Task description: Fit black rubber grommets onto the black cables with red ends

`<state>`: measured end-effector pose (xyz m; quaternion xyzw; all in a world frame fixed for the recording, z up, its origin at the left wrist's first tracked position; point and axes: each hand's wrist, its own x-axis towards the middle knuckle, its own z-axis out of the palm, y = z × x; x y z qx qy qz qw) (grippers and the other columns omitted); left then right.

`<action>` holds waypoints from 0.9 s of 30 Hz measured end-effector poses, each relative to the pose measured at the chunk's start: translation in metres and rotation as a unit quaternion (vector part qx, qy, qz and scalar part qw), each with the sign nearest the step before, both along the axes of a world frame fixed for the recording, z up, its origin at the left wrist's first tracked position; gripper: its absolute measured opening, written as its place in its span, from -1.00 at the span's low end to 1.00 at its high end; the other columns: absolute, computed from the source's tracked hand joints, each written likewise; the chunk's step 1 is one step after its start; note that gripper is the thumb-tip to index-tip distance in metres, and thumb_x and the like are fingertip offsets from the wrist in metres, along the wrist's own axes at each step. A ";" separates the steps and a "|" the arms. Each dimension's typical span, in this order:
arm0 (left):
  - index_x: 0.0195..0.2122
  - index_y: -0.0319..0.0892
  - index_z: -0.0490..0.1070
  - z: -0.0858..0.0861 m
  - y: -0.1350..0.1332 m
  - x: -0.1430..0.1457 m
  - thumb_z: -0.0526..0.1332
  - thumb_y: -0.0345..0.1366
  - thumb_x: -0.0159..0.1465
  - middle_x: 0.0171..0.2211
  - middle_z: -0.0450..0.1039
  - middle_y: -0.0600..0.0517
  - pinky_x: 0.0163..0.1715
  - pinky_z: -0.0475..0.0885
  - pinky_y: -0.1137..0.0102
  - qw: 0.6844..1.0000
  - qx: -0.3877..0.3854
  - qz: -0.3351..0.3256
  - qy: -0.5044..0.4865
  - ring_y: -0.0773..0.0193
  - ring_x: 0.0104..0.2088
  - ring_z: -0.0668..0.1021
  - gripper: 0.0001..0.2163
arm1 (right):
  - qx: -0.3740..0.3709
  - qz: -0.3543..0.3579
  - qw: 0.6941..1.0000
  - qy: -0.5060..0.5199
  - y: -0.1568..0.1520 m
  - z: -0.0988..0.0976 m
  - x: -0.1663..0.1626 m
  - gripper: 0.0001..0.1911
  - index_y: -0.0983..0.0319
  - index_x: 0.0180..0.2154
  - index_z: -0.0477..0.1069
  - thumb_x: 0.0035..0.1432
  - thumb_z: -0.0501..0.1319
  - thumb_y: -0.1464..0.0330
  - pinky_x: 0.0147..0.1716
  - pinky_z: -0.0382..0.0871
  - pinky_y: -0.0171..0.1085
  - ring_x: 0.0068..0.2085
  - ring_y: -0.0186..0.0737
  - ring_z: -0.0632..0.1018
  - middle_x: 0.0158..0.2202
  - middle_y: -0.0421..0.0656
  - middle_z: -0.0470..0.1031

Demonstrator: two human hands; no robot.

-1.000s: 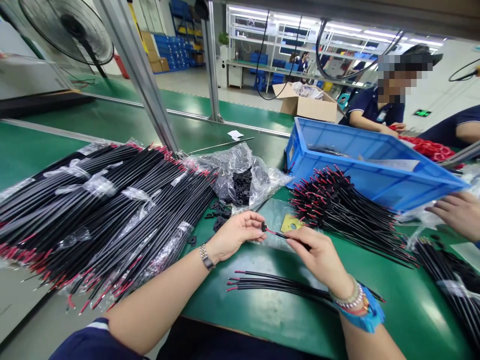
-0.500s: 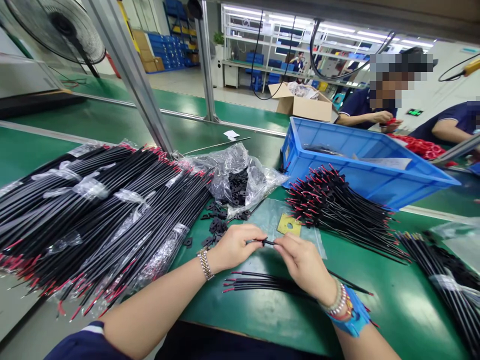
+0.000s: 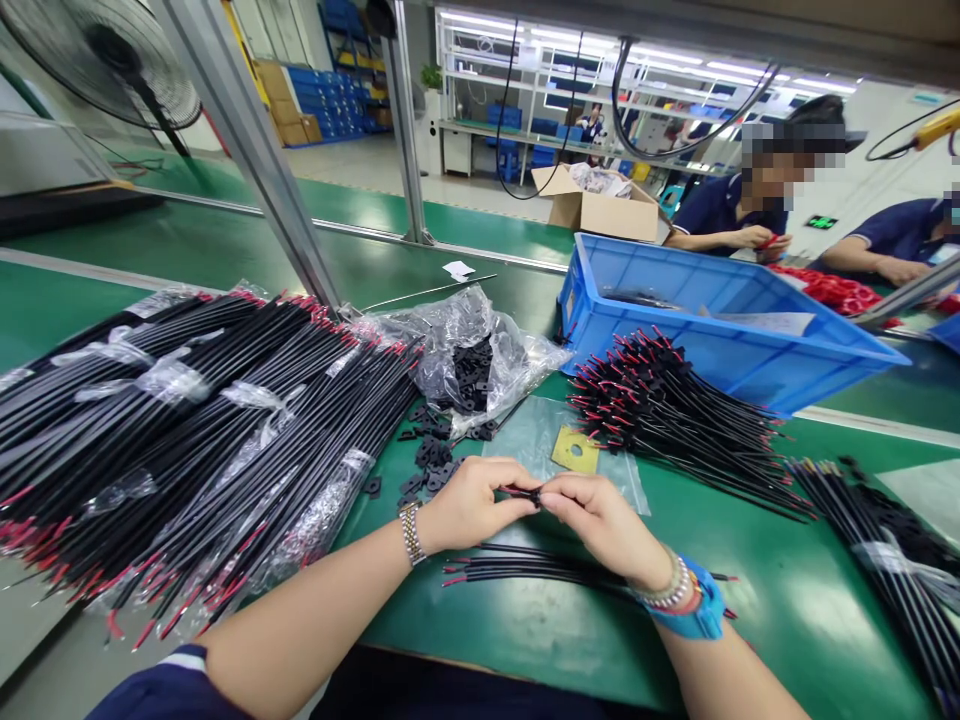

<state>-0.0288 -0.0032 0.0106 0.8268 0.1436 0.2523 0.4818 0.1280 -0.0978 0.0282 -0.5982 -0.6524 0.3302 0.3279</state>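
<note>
**Black wire pinched between two hands over the green tabletop**

Black, with a short red end, the wire [image 3: 525, 493] sits between the two hands just above the tabletop [image 3: 787, 600], near its front edge. Only a short stretch shows in the gap between the fingertips; the rest is hidden inside the hands, and whether a small black piece is on its tip is too small to tell. The left hand [image 3: 469, 503] pinches the wire from the left, fingers curled in a closed grip; a metal watch [image 3: 409, 532] sits on its wrist. The right hand [image 3: 600, 520] pinches it from the right, its grip also closed on the wire, with a bead bracelet and a blue wrist strap [image 3: 694, 612] behind it.

Just below the hands, a few loose wires [image 3: 517, 568] lie flat on the tabletop, partly covered by the right wrist. Just left of the left hand, small black parts [image 3: 429, 455] are scattered, spilling from a clear plastic bag [image 3: 480, 350]. Beyond the fingers lies a yellow plate [image 3: 576, 451] with a hole, on a clear sheet.

To the left, large bundles of black wires [image 3: 195, 430] wrapped in plastic run off the picture's edge. To the right, a fanned pile of wires [image 3: 667, 410] rests against a blue bin [image 3: 720, 345]; the bin's contents are hard to make out. More wires [image 3: 892, 540] are cut off at the right edge. Across the line, two other people [image 3: 739, 215] work with their hands at red items, their faces blurred.
</note>
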 end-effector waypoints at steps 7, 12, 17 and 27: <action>-0.30 -0.20 0.47 0.003 0.003 -0.002 0.20 -0.39 0.09 -0.37 0.48 -0.01 -0.28 0.37 0.43 1.000 -0.009 -0.009 -0.004 0.31 -0.35 0.49 -0.86 | -0.034 0.009 0.999 0.031 -0.001 0.002 0.004 -0.74 0.28 -0.43 0.41 0.17 0.05 0.28 -0.43 0.21 -0.39 -0.44 -0.39 0.34 -0.49 -0.22 0.36; -0.31 -0.21 0.48 -0.001 0.003 -0.003 0.20 -0.40 0.09 -0.37 0.49 -0.01 -0.29 0.38 0.44 0.999 -0.031 -0.021 -0.010 0.31 -0.34 0.50 -0.86 | -0.025 0.013 0.999 0.033 0.001 0.000 0.002 -0.74 0.29 -0.46 0.40 0.17 0.06 0.31 -0.42 0.20 -0.39 -0.44 -0.39 0.33 -0.51 -0.23 0.35; -0.30 -0.20 0.47 -0.001 0.001 -0.001 0.19 -0.40 0.11 -0.37 0.48 0.01 -0.28 0.38 0.45 1.000 0.006 -0.022 -0.001 0.32 -0.34 0.50 -0.86 | 0.000 0.018 1.000 -0.019 -0.001 -0.001 0.000 -0.77 0.26 -0.42 0.42 0.18 0.05 0.34 -0.41 0.25 -0.36 -0.43 -0.36 0.37 -0.50 -0.21 0.39; -0.19 -0.19 0.41 0.017 0.039 -0.023 0.09 -0.32 0.19 -0.31 0.42 0.00 -0.29 0.37 0.44 0.953 0.170 0.249 0.022 0.34 -0.36 0.46 -0.80 | 0.312 -0.360 0.798 -0.368 0.009 -0.015 0.116 -0.71 0.22 -0.18 0.45 0.18 -0.01 0.39 -0.22 0.29 -0.15 -0.24 -0.15 0.39 -0.30 -0.06 0.45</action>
